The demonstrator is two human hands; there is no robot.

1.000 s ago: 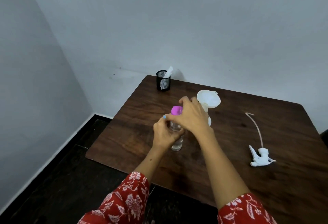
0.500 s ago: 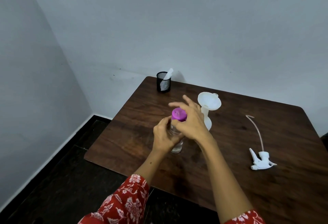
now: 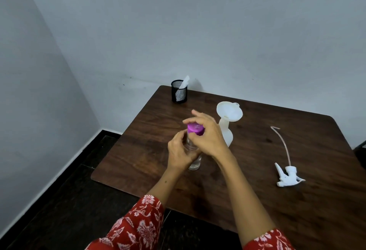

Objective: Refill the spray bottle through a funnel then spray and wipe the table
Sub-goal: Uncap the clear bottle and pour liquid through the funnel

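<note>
While the left hand wraps round the body of a clear water bottle standing upright near the front left part of the table, the right hand pinches its purple cap from above and to the right. The bottle's long axis runs straight up, so the cap sits between the two hands, with the right one nearer to it. My guess is the cap is being unscrewed so the water can be poured. The target lies just behind and to the right: a white funnel seated in the neck of the spray bottle, almost touching the right wrist. That closeness is the risk, since a wide swing could tip the funnel. The spray head with its tube lies well apart to the right, leaving bare wood between. A black mesh cup stands at the far left corner, near the edge.
</note>
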